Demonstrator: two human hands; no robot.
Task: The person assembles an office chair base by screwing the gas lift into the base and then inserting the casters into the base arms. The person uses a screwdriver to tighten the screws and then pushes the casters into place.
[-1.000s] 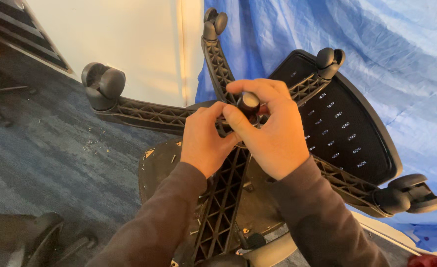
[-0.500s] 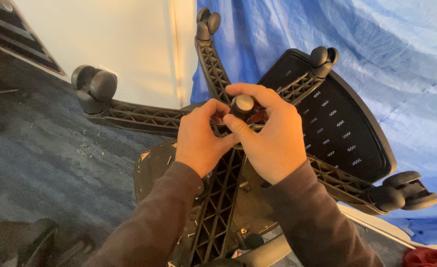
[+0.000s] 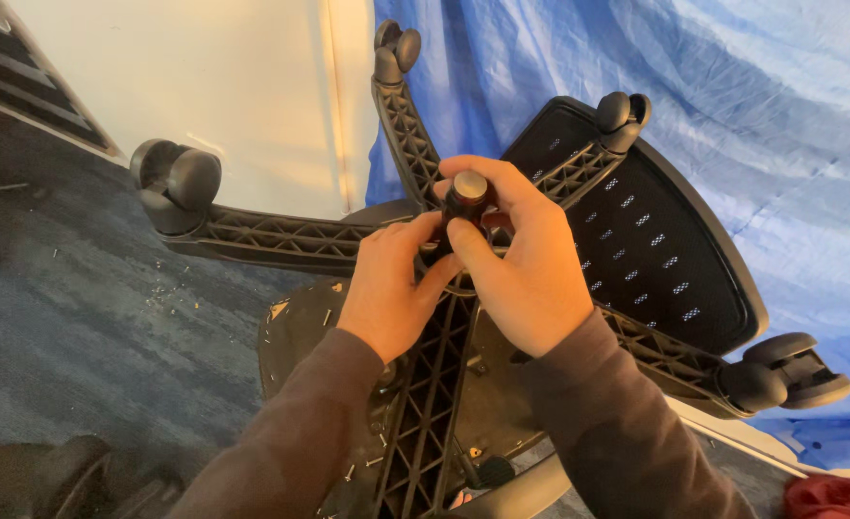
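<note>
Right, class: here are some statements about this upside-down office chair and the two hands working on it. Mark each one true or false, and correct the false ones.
1. Both hands, left hand and right hand, meet at the hub of the star base. True.
2. The right hand's fingers wrap a black round-topped handle. True.
3. The sheet behind the chair is red. False: it is blue.
4. Every arm of the base has lost its caster. False: casters show, such as the twin-wheel caster at left.
5. The floor is carpeted, with small bits of debris on it. True.
</note>
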